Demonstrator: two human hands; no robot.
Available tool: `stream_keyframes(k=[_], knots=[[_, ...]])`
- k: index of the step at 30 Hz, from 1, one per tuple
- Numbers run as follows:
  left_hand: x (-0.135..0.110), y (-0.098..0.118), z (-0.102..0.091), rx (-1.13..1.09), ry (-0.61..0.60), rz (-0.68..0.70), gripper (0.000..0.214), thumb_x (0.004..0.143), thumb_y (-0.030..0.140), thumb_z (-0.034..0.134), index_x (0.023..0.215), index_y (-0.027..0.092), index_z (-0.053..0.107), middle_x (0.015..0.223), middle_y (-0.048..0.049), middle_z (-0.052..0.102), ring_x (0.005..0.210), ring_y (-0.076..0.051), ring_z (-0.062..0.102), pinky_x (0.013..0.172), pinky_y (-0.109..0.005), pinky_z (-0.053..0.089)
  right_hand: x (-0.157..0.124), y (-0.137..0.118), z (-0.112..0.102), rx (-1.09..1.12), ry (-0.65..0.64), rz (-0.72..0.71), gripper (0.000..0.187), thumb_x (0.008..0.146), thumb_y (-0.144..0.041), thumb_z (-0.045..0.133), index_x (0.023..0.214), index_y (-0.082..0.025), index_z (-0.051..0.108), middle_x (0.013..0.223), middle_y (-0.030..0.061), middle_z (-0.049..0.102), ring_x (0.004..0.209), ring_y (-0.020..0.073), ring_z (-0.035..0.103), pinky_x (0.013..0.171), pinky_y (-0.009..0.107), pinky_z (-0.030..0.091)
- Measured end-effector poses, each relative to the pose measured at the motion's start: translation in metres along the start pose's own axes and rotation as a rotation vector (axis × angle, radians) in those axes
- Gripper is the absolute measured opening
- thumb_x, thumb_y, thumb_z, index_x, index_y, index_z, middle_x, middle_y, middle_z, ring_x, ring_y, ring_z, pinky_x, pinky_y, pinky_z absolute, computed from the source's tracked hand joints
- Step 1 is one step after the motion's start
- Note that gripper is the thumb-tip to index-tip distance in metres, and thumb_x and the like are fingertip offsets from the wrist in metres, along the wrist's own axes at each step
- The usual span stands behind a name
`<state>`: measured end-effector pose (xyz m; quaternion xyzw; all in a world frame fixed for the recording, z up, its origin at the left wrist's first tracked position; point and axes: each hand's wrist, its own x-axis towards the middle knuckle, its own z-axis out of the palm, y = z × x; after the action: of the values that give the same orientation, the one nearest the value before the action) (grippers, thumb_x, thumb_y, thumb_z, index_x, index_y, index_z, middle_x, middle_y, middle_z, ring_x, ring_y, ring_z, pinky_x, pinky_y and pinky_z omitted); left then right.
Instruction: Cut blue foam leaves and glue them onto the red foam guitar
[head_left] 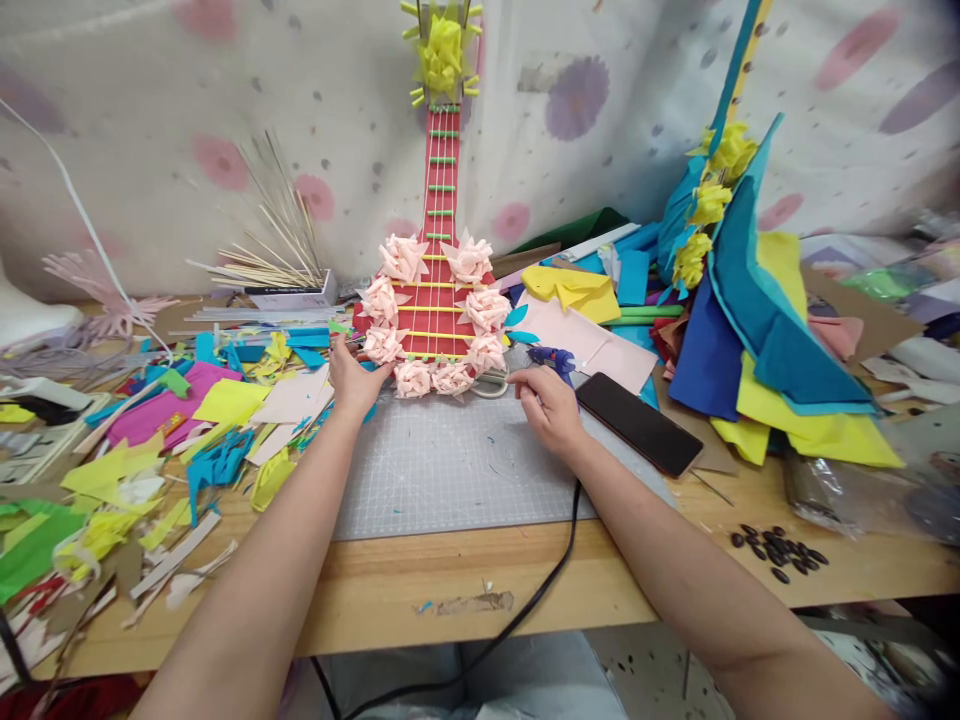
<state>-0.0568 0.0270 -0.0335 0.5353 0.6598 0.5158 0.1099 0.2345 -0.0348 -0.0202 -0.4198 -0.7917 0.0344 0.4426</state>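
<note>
A red paper guitar (439, 290) stands upright at the back of the grey cutting mat (450, 470), ringed with pink paper flowers and topped by a yellow paper flower (441, 55). My left hand (352, 380) grips the guitar's lower left edge beside a pink flower (384, 345). My right hand (551, 405) rests on the mat at the guitar's lower right, fingers curled, close to a blue glue gun (553, 358). What its fingers hold, if anything, is hidden.
A black phone (637, 422) lies right of my right hand. Coloured paper scraps (150, 470) cover the left side; blue and yellow sheets (772, 340) pile up on the right. Wooden sticks (277, 250) lie behind. Dark seeds (780, 548) and a black cable (525, 610) lie near the table's front edge.
</note>
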Motion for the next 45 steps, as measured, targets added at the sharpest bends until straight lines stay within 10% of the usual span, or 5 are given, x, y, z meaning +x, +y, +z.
stream_keyframes(k=[16, 32, 45], knots=[[-0.004, 0.011, 0.002, 0.146, 0.047, 0.035, 0.089, 0.05, 0.026, 0.078, 0.128, 0.021, 0.033, 0.119, -0.0143, 0.049, 0.12, -0.033, 0.044, 0.1, -0.052, 0.03, 0.0, -0.003, -0.001, 0.005, -0.023, 0.01, 0.025, 0.085, -0.019, 0.036, 0.089, -0.02, 0.06, 0.072, 0.0054, 0.062, 0.072, 0.0193, 0.054, 0.067, 0.033, 0.043], [-0.031, 0.021, -0.041, 0.337, -0.197, 0.573, 0.083, 0.059, 0.005, 0.051, 0.138, 0.02, 0.034, 0.114, -0.0071, 0.062, 0.121, -0.031, 0.037, 0.104, -0.049, 0.019, -0.002, 0.009, 0.009, -0.081, -0.117, 0.165, 0.021, 0.075, -0.013, 0.046, 0.091, -0.02, 0.057, 0.073, 0.0035, 0.06, 0.068, 0.0172, 0.053, 0.061, 0.028, 0.04], [-0.025, 0.03, -0.031, 0.549, -0.4, 0.625, 0.083, 0.063, 0.005, 0.049, 0.142, 0.015, 0.027, 0.103, -0.0126, 0.064, 0.107, -0.03, 0.051, 0.093, -0.042, 0.033, -0.001, 0.004, 0.009, -0.053, -0.151, 0.189, 0.021, 0.075, -0.012, 0.046, 0.093, -0.019, 0.056, 0.074, 0.0039, 0.06, 0.07, 0.0171, 0.053, 0.062, 0.028, 0.04]])
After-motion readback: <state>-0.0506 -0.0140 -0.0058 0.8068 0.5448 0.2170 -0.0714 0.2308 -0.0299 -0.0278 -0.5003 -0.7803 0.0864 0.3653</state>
